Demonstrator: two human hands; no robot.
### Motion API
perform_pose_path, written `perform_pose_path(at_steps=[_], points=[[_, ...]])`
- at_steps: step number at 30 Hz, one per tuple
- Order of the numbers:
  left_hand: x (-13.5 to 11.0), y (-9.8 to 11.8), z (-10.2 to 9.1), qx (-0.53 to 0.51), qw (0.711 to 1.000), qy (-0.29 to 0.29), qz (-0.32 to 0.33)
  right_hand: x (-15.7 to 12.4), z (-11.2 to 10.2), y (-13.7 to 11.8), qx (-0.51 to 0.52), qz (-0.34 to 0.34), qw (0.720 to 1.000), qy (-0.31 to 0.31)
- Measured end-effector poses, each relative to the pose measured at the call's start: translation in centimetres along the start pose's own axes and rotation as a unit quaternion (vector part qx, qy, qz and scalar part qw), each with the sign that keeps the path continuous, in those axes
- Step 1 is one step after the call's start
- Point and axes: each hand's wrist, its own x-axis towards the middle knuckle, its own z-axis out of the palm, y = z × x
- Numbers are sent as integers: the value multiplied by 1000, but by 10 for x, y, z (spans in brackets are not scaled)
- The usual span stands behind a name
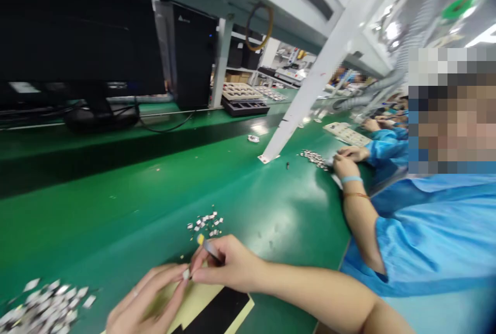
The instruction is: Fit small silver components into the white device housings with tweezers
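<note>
My left hand (pixel 149 300) is closed in a pinch on a small whitish piece (pixel 186 274) at its fingertips. Right beside it, my right hand (pixel 232 264) grips a slim grey tool with a yellow end (pixel 209 248); its kind is not clear. The fingertips of both hands meet around the small piece. Below them lies a pale yellow sheet (pixel 197 295) with black strips (pixel 222 310). Just beyond my hands are several scattered small white parts with dark ends (pixel 205 223). A larger heap of similar white parts (pixel 48 305) lies at the lower left.
A slanted white post (pixel 300 91) stands on the green bench (pixel 155 184). At the back are a monitor (pixel 77 39), a black computer case (pixel 196 60) and stacked trays (pixel 244 99). On the right, a co-worker in a blue sleeve (pixel 426 230) handles small parts (pixel 314 159).
</note>
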Motion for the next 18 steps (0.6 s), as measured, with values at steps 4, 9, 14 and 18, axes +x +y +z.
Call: perform_pose_path(at_steps=[4,9,14,18], points=[[6,14,-6,0,999,-26,45,-5,4,-9,-40,-1,999,24],[3,18,-8,-29,999,-29,-7,-5,10,-13,-77,12,996,36],[2,21,-8,-36,999,-26,5,-5,13,-12,-76,8,996,34],[3,20,-6,-34,999,-24,11,-5,14,-10,-82,5,995,50]])
